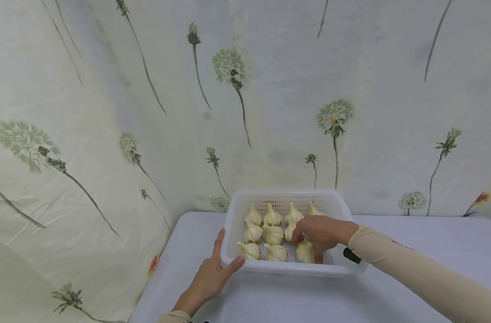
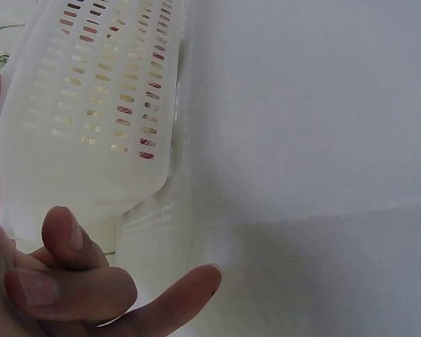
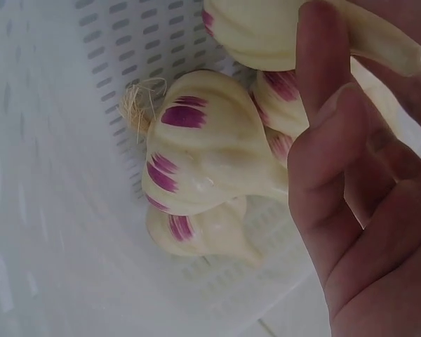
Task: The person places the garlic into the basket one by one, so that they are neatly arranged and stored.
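A white perforated basket (image 1: 294, 268) holds several pale garlic bulbs (image 1: 272, 217), most with their necks pointing up or sideways. Purple streaks and a tuft of root threads show on a garlic bulb (image 3: 207, 144) in the right wrist view. My right hand (image 1: 322, 231) reaches into the right part of the basket, its thumb and fingers around a front garlic bulb (image 1: 304, 252). In the right wrist view, fingers (image 3: 323, 63) cross that bulb's neck. At the basket's front left corner my left hand (image 1: 211, 273) rests, thumb and index finger spread along it; its other fingers (image 2: 91, 288) hang loosely below.
The basket stands on a table with a pale cloth (image 1: 407, 251). Close behind and to the left hangs a sheet with dandelion prints (image 1: 269, 112). A dark band (image 1: 352, 255) sits at my right wrist, over the basket's right rim.
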Motion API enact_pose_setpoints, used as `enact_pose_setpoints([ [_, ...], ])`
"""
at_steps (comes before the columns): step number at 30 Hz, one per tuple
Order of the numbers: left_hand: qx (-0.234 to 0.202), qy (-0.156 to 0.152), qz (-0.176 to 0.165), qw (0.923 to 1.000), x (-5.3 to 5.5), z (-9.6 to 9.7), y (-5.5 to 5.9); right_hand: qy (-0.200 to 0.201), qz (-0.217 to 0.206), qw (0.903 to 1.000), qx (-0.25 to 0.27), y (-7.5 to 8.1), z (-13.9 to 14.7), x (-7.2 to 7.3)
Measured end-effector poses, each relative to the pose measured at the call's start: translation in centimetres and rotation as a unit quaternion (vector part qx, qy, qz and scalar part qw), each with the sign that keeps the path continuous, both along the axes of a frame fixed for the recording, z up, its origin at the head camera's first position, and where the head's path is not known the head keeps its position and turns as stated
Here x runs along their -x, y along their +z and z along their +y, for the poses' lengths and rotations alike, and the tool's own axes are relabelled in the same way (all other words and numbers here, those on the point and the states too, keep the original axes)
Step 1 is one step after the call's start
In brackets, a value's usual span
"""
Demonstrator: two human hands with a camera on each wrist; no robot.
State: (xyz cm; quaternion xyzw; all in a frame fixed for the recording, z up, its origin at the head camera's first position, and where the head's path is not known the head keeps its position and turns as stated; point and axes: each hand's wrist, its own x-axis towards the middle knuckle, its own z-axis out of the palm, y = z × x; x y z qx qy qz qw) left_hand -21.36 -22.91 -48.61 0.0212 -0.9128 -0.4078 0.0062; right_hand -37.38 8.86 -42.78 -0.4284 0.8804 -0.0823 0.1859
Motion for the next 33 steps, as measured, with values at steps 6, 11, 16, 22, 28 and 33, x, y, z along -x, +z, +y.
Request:
enact_pose_setpoints([
  [6,-0.001,0.002,0.003,1.0000,-0.08,0.06,-0.19,0.000,-0.037,0.9984,0.044,0.35,0.15,-0.18],
  [11,-0.003,0.001,0.003,1.0000,-0.14,0.06,-0.25,-0.001,-0.103,0.9911,0.085,0.69,0.15,-0.42],
  [16,-0.004,0.001,0.003,1.0000,-0.08,0.01,-0.13,0.021,-0.105,0.9897,0.095,0.94,-0.03,-0.54],
  [22,-0.003,0.000,0.006,1.0000,-0.01,-0.13,-0.18,0.011,-0.077,0.9921,0.098,0.78,-0.51,-0.64],
  [28,-0.002,0.003,0.008,1.0000,-0.11,-0.08,-0.31,-0.004,-0.060,0.9932,0.100,0.26,-0.75,-0.61],
  [33,0.000,0.001,0.011,0.9999,-0.16,0.02,-0.27,-0.002,-0.049,0.9960,0.075,0.18,-0.61,-0.61],
])
